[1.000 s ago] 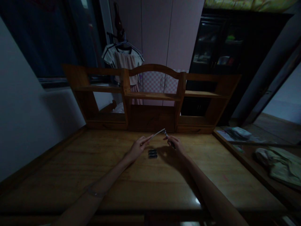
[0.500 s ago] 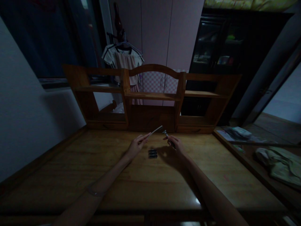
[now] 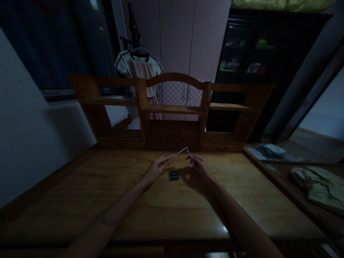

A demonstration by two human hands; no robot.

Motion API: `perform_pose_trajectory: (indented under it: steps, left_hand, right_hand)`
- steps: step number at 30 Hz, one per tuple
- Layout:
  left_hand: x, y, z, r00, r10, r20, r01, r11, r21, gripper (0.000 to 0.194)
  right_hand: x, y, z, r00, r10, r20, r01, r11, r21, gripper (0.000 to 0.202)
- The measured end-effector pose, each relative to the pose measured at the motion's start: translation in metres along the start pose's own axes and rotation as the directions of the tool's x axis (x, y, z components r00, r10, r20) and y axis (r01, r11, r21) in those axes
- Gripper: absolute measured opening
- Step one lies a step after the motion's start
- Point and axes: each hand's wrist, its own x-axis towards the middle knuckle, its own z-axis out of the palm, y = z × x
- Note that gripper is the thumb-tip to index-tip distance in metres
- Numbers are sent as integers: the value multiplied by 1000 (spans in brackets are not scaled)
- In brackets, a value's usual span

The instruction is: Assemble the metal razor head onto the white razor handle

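Observation:
My left hand [image 3: 156, 169] is closed on one end of a thin pale stick [image 3: 177, 154], too dim to name more exactly. The stick slants up to the right, and its far tip meets or overlaps the head of a razor [image 3: 187, 151]. My right hand [image 3: 200, 164] is wrapped round the razor's dark handle, with the silvery head pointing up and left. On the wooden desk [image 3: 150, 211], below and between my hands, lies a small black pack of razor cartridges [image 3: 173, 175] with several ridged rows.
A wooden shelf unit [image 3: 174, 110] runs along the desk's back edge. At the right, beyond the raised desk edge, lie a plastic-wrapped bundle [image 3: 271, 151] and a pale cloth bag [image 3: 319, 188]. Clothes [image 3: 139, 68] hang behind the shelf. The room is dim.
The stick's tip has come down and to the right, from a gap beside the razor head to the head itself. My right hand has hardly moved.

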Motion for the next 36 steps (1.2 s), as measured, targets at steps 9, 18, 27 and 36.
perform_pose_trajectory:
  steps: [9,18,27,36]
  left_hand:
    - [-1,0,0,1000,-15,-13,14,1000,-5,42]
    - [0,-2,-1,998,-18,-52,20,999,40,41]
    - [-1,-1,0,998,6,-56,0,995,96,40]
    - [0,4,-2,1000,13,-26,-12,998,68,39]
  right_hand:
    - [-2,-1,-1,999,-33,32,33,999,-17,34]
    - [0,0,-1,999,-27,35,27,1000,-15,35]
    - [-1,0,-1,1000,-10,28,10,1000,-5,34]
    - [-3,-4,0,999,-21,31,22,1000,-15,35]
